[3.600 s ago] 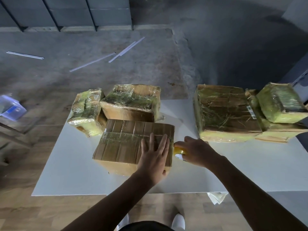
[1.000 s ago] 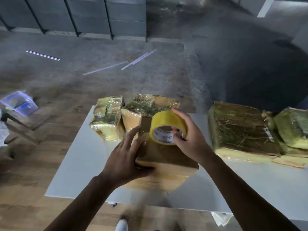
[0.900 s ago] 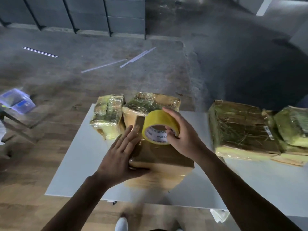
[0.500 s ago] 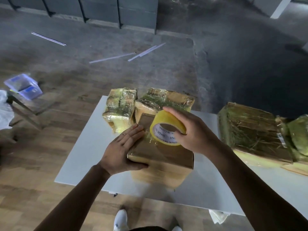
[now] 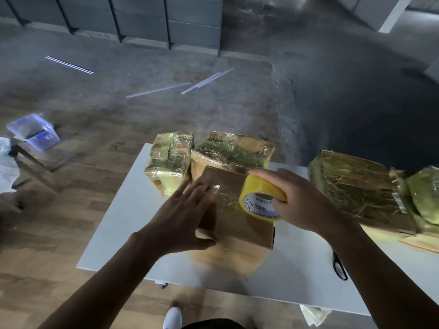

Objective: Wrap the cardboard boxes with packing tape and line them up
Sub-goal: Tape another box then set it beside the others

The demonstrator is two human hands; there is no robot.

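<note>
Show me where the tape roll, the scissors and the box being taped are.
yellow tape roll (image 5: pixel 260 186), head view, on its yellow outer band.
cardboard box (image 5: pixel 242 230), head view, on its top face.
scissors (image 5: pixel 336 262), head view, on the black handle.

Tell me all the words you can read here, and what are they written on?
"MADE IN CHINA": printed on the white inner core of the yellow tape roll; the same words repeat around the core, partly cut off.
White label on the big wrapped box at the right: too small and blurred to read.
Nothing else here shows readable text.
</note>
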